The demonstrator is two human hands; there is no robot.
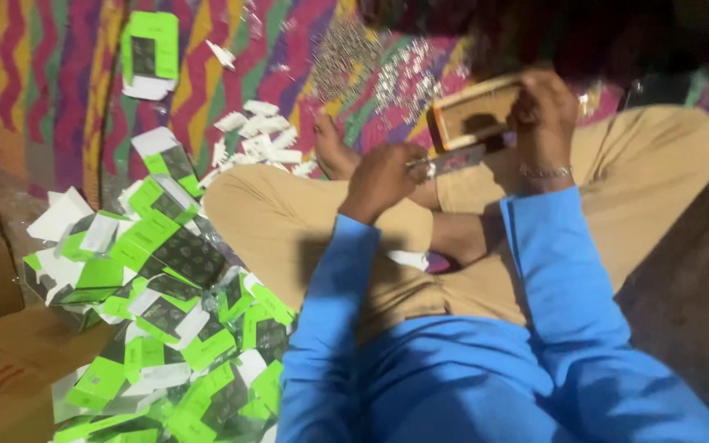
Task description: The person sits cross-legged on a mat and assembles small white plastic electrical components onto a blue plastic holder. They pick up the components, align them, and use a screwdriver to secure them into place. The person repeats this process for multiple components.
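Head view shows the person sitting cross-legged, and toward 1 o'clock the right hand (545,115) is closed around one end of a small flat box (476,111) with an orange rim, while the left hand (383,176) pinches a thin blurred strip (453,160) just below it. The box's long axis runs from about 8 o'clock to 2 o'clock, its open face toward the camera. Judging by the big heap of green-and-white cartons (174,328) at 8 o'clock and white paper scraps (260,139) at 11 o'clock, much work seems done, though how much remains I cannot tell.
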